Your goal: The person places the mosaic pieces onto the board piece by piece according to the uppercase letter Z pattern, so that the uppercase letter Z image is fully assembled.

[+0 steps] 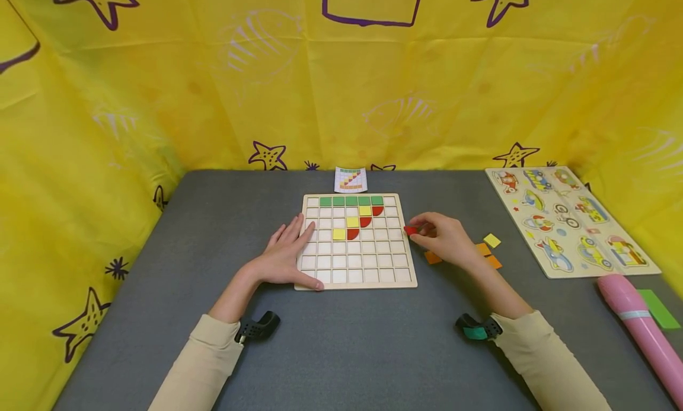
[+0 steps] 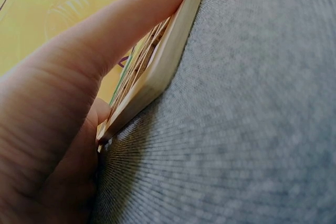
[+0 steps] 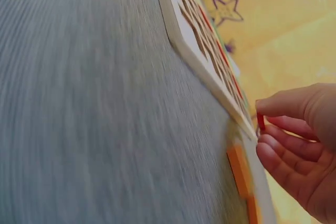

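A square pale wooden grid board [image 1: 363,285] with white cells lies flat on the dark grey tabletop [image 1: 347,346], centred before the person, seemingly so both hands reach it easily. The left hand [image 1: 280,260] rests at its left side with fingers spread apart, thumb on the near edge, which probably keeps the frame from sliding. The right hand [image 1: 441,238] holds a small red piece [image 1: 409,230] just beside the board's right edge, thumb and fingertips clamped on it; that pinch seems to suit something so thin. Five green square tiles [image 1: 351,201] fill part of the far row; nearer, yellow square tiles [image 1: 353,222] each have a red quarter-round tile [image 1: 365,222] on their right, stepping down toward the near left. A small printed card [image 1: 350,180] stands beyond the far edge, facing the person, likely for easy viewing. Loose orange tiles [image 1: 493,261] and a loose yellow square tile [image 1: 492,240] lie right of the board, presumably for handy picking.
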Demonstrator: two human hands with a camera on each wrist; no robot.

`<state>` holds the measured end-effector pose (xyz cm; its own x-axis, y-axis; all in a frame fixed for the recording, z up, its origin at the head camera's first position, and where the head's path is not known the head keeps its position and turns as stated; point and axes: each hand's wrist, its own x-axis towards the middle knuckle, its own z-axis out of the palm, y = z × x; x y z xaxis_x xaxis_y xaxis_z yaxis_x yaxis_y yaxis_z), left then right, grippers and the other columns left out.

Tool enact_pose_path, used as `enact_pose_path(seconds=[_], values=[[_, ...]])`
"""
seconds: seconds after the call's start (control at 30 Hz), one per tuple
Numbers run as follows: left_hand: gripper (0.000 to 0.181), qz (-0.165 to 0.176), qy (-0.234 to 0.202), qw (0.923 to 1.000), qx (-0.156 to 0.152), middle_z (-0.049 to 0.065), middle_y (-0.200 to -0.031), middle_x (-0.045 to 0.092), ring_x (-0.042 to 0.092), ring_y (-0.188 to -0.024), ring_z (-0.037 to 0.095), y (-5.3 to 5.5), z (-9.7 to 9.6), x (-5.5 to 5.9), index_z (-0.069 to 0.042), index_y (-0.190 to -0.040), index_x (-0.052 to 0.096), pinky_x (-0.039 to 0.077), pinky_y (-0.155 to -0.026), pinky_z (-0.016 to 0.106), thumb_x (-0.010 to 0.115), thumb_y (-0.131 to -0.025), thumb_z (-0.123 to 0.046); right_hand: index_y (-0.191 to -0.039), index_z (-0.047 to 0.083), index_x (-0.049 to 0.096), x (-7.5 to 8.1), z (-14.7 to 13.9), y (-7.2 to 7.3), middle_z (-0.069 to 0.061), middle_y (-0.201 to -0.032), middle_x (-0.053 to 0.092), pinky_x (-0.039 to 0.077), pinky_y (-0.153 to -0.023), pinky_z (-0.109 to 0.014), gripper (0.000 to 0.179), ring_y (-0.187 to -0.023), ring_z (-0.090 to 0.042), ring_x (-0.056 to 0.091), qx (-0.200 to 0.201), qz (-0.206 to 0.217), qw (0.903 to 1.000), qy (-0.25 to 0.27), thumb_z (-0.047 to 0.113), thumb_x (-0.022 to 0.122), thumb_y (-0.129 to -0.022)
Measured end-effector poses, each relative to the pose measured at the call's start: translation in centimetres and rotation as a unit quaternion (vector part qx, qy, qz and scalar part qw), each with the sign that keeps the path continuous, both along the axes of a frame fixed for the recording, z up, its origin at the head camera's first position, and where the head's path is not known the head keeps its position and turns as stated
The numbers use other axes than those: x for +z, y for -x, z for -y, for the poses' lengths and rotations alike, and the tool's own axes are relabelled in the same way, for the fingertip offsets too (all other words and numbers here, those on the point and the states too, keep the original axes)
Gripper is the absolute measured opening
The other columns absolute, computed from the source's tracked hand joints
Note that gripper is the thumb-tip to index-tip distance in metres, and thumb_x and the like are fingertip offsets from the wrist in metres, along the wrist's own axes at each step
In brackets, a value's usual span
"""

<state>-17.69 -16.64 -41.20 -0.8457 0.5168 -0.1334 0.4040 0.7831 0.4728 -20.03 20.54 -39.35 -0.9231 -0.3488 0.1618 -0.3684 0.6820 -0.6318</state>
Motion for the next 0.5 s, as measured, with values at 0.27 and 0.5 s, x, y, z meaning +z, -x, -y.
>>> enact_pose_path(seconds=[0.27, 0.5], values=[[0.133, 0.0, 0.008, 1.0, 0.0, 0.017, -0.161, -0.012, -0.011, -0.148, 0.028, 0.0, -0.1, 0.0, -0.008, -0.157, 0.005, -0.002, -0.114, 0.052, 0.075, -0.064, -0.072, -0.109, 0.007, 0.07, 0.2, 3.6, 0.0, -0.004, -0.097, 0.069, 0.051, -0.076, -0.034, 0.025, -0.084, -0.02, 0.061, 0.019, 0.045, 0.9983, 0.032, 0.015, 0.075, -0.086], [0.132, 0.0, 0.012, 0.9999, 0.002, 0.017, -0.161, -0.012, -0.01, -0.148, 0.029, -0.1, -0.2, 0.2, -0.008, -0.157, 0.005, -0.003, -0.114, 0.052, 0.076, -0.065, -0.071, -0.108, 0.008, 0.07, 0.2, 6.5, 0.1, -0.002, -0.099, 0.068, 0.051, -0.08, -0.035, 0.023, -0.089, -0.018, 0.062, 0.066, 0.058, 0.9948, 0.052, 0.015, 0.074, -0.086]])
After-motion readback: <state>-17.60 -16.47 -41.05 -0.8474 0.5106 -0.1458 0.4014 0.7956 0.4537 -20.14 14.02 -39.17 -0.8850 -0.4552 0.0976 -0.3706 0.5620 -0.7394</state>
